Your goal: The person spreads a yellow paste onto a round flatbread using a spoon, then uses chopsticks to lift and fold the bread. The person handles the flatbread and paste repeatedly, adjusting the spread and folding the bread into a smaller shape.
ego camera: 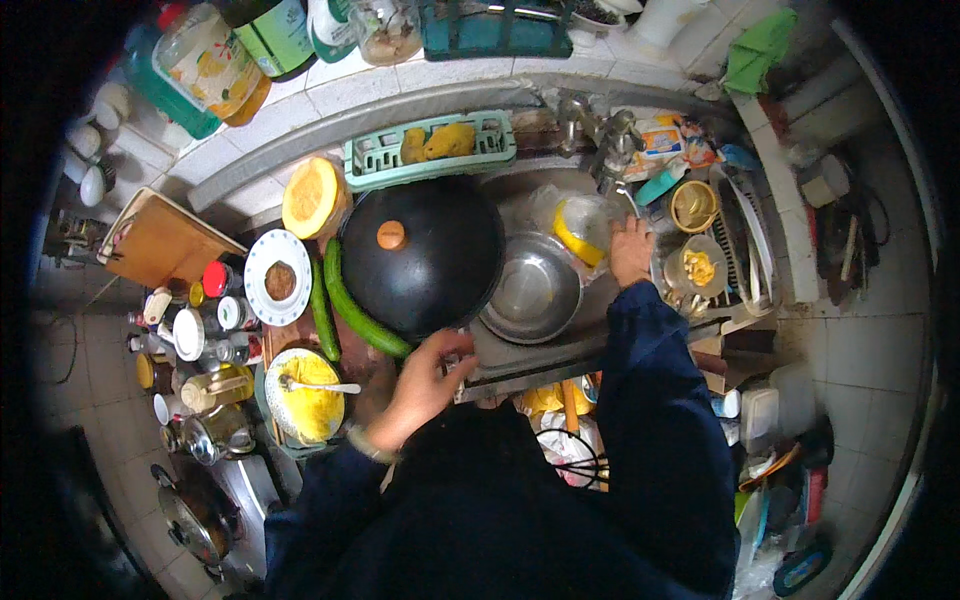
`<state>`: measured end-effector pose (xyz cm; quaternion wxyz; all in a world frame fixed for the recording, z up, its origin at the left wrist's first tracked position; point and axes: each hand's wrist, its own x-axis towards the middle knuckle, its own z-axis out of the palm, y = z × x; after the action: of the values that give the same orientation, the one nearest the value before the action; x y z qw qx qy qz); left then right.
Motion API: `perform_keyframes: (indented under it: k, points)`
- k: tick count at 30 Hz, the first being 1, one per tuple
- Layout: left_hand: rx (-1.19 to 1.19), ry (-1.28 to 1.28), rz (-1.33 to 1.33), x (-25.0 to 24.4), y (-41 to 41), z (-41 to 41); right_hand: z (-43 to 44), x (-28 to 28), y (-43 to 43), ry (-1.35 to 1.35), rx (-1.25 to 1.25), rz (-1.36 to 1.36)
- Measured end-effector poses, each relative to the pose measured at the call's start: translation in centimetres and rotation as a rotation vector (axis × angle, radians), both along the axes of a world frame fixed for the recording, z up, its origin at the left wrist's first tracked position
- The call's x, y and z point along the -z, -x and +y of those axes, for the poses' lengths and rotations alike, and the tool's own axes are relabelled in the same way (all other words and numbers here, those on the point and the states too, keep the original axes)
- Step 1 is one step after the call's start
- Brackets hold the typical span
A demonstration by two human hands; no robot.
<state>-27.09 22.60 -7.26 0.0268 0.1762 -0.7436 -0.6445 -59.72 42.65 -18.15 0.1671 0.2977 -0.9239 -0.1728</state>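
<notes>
My left hand (431, 379) is at the front edge of the counter, just below a black wok lid with a wooden knob (424, 277). Its fingers are half curled, and I cannot tell whether they grip anything. My right hand (632, 251) lies palm down at the right side of the sink (525, 172), near the metal faucet (616, 142). Beside it in the sink is a clear plastic bag (592, 217) around something with a yellow edge. A stainless steel bowl (532, 289) sits between the bag and the lid. Two green cucumbers (360, 319) lie left of the lid.
At left are a halved pumpkin (311, 196), a plate with a brown patty (281, 281), a bowl of yellow mash with a spoon (307, 405), and several jars (191, 334). A green sponge rack (360, 172) stands behind. Cups (694, 206) and a dish rack (750, 240) are right.
</notes>
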Motion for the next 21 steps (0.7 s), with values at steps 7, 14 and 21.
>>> perform_keyframes:
  k: [7, 14, 21]
  points:
    - [-0.024, 0.607, 0.18, 11.2, 22.4, 3.0, 1.0, 0.2, 1.7, 0.17, 0.345, -0.458]
    - [0.033, 0.81, -0.06, 11.3, 27.9, 3.1, 4.5, -12.0, -6.0, 1.202, 0.1, -0.815]
    - [0.104, 0.893, 0.147, 5.6, 25.5, 0.3, 7.9, -16.5, -4.3, 1.373, 0.058, -0.714]
